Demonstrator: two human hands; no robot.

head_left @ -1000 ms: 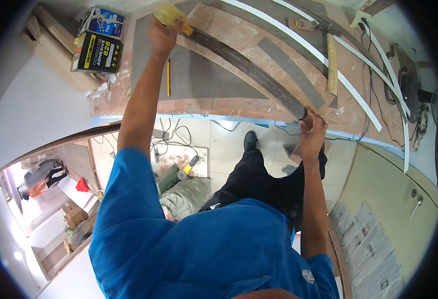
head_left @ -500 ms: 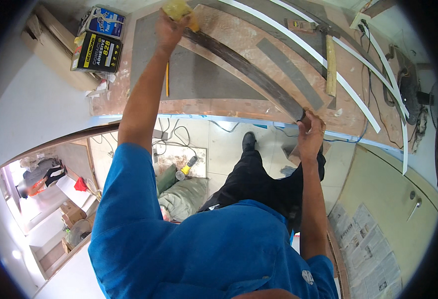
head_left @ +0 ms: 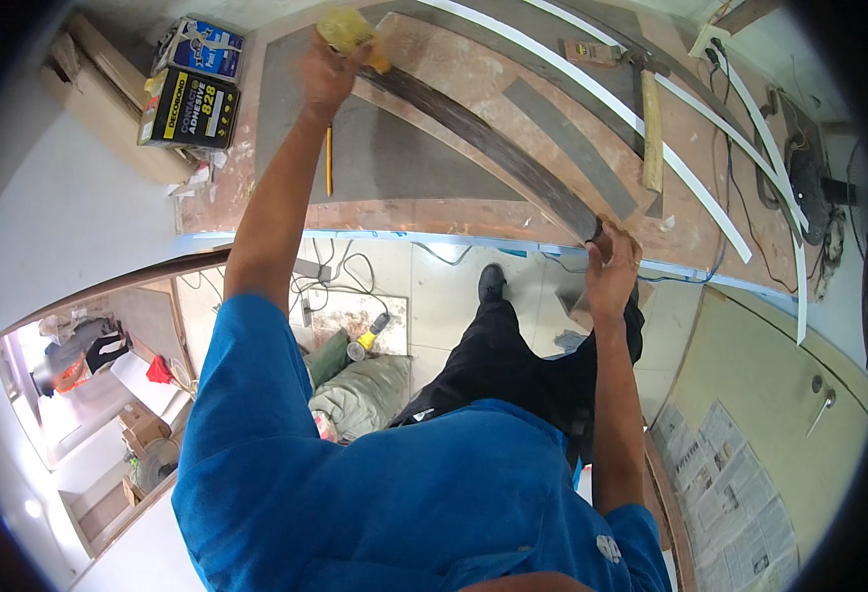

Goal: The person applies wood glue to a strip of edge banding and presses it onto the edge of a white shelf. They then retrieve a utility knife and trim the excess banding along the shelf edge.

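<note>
A long, slightly curved dark-brown strip (head_left: 473,128) lies diagonally over a pale board on the worktop. My left hand (head_left: 327,79) is closed on a crumpled yellow piece of material (head_left: 345,32) at the strip's upper end. At the other end, by the worktop's near edge, my right hand (head_left: 613,261) grips the strip with thumb and fingers. A shorter grey strip (head_left: 567,143) rests alongside it on the right. A yellow pencil (head_left: 329,163) lies below my left hand, and a pale wooden-handled tool (head_left: 652,133) sits farther right.
Adhesive and paint cans (head_left: 185,109) stand at upper left beside leaning panels. Long white strips (head_left: 695,187) and cords cross the worktop's right. Below are cables, a corded yellow tool (head_left: 368,340) and sacks (head_left: 360,390). A door (head_left: 779,385) is at right; another person (head_left: 74,370) is far left.
My left hand with the yellow material shifted a little rightward, then back left at the strip's upper end. My right hand stays on the lower end.
</note>
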